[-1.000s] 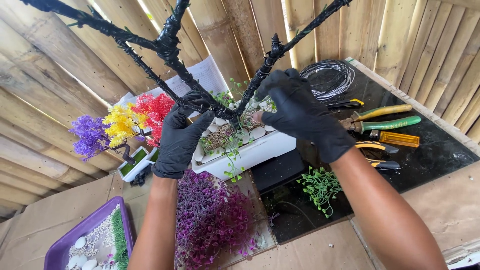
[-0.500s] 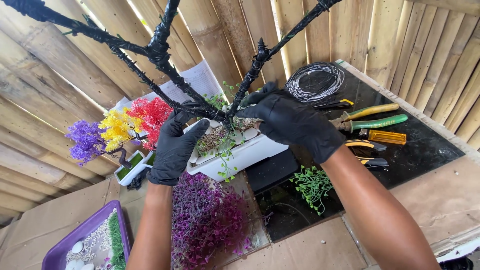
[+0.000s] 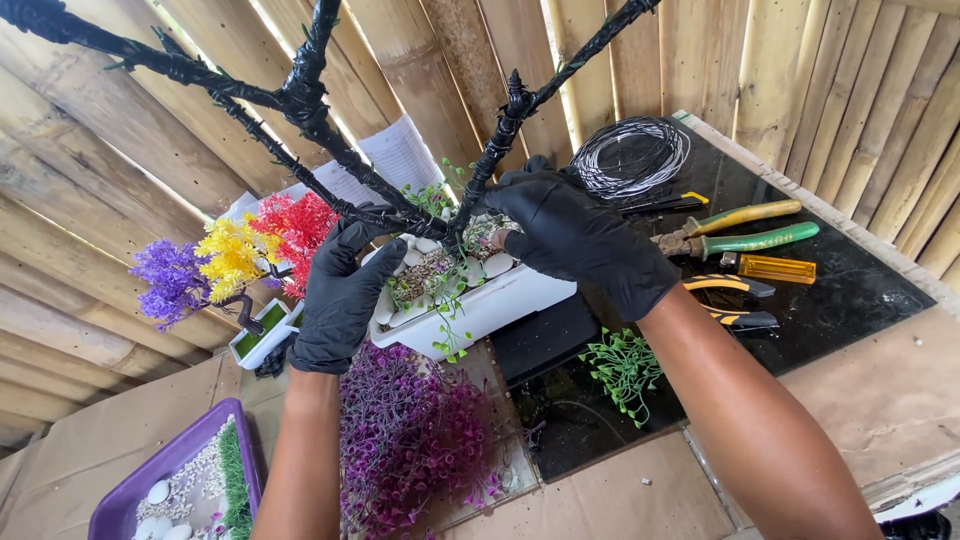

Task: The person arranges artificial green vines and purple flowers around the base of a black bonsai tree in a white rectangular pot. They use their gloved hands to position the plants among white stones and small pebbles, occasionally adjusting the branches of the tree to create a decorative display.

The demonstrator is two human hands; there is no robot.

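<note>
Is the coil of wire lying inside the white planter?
No, the coil of wire lies on the black tabletop behind the pliers, apart from the white planter.

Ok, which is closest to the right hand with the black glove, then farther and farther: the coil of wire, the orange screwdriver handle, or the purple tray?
From the right hand:
1. Coil of wire, just above it, toward the bamboo wall.
2. Orange screwdriver handle, off to its right on the black surface.
3. Purple tray, far away at the bottom left corner.
</note>
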